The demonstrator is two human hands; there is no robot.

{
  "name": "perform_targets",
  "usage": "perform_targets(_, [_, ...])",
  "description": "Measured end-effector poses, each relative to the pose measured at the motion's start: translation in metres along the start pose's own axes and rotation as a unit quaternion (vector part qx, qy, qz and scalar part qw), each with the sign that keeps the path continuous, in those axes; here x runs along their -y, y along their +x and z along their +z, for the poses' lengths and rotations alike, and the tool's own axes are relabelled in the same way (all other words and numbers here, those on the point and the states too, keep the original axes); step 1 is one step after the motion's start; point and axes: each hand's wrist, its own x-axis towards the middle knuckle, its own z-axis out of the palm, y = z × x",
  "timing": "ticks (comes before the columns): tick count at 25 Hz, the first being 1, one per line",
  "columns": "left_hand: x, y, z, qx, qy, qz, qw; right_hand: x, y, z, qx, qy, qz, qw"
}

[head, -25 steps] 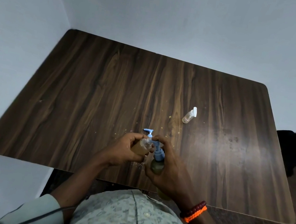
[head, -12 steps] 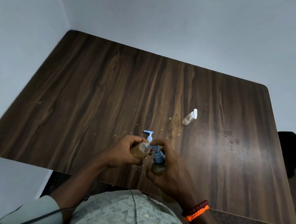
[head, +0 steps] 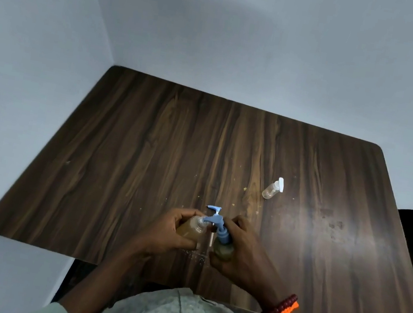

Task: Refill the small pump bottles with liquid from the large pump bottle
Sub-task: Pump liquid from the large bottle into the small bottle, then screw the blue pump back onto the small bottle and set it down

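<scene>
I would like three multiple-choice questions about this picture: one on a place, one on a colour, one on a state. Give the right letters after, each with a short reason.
1. Where is the small bottle with the white cap?
A. on the table, beyond the hands and to the right
B. in the left hand
C. on the floor

2. What colour is the pump head on the bottle in the right hand?
A. red
B. blue
C. black

3. What is the left hand doing?
A. lying flat on the table
B. hanging idle
C. gripping a bottle of amber liquid

Answers:
1 A: the white-capped bottle lies on the table, apart from both hands.
2 B: the pump head in the right hand is blue.
3 C: the left hand curls round the amber bottle.
</scene>
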Motion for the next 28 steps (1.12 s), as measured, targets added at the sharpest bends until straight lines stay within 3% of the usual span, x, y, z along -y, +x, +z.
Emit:
perform_targets(7, [-0.002,-0.012,-0.025,-0.061,-0.041,0.025,0.997,0.000,0.049,-0.013,-0.022,0.026,-0.012,0.999])
perform_targets(11, [0.000,-0.019,-0.039,-0.079,-0.012,0.017,0.997,0.000,0.092,-0.002,-0.050,0.065,0.007,0.997])
perform_targets(18, [0.013,-0.020,-0.046,-0.086,-0.011,-0.010,0.996,0.000,0.157,0.031,0.019,0.076,0.017,0.997])
perform_targets(28, [0.026,-0.011,-0.040,-0.116,0.017,-0.043,0.992,-0.010,0.180,0.048,0.092,0.078,0.035,0.992])
